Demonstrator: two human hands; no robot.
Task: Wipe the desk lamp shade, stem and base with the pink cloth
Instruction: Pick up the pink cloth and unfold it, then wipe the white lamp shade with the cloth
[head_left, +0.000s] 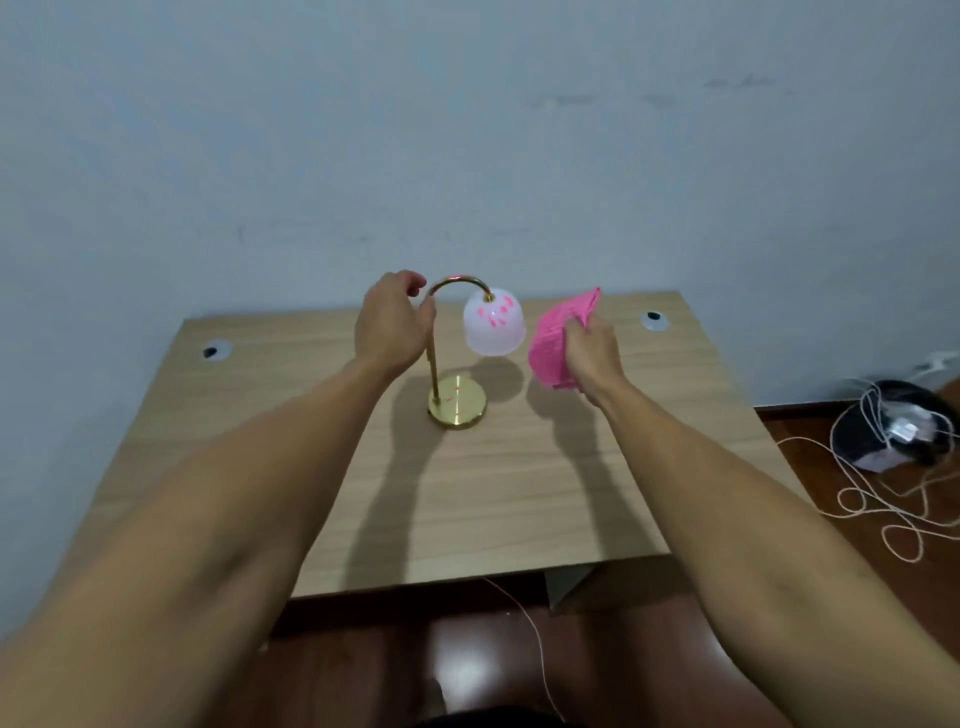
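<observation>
Both hands are up over the far half of the tabletop (467, 499), one on each side of the lamp. Left hand (389, 325) is curled round the upper part of the gold stem (432, 364), just below the bend, with the fingers (410, 280) wrapped loosely and the thumb side against the metal; whether the grip is tight I cannot tell. Right hand (592, 348) is closed on the pink cloth (556, 338), pinching it in a bunch so that the cloth stands up above the knuckles and hangs down below them, clear of the wood.

Largest of the lamp's parts is the white shade (493, 325), marked with pink streaks, which hangs from the curved end of the stem between the two hands. It sits just beside the cloth, on the cloth's left, and the two look apart rather than touching. Below it the round gold base (458, 402) rests on the tabletop, nearer the far edge than the near one and roughly midway between the side edges.

A small round cable hole (215, 351) shows near the far left corner, another (653, 319) near the far right corner.
</observation>
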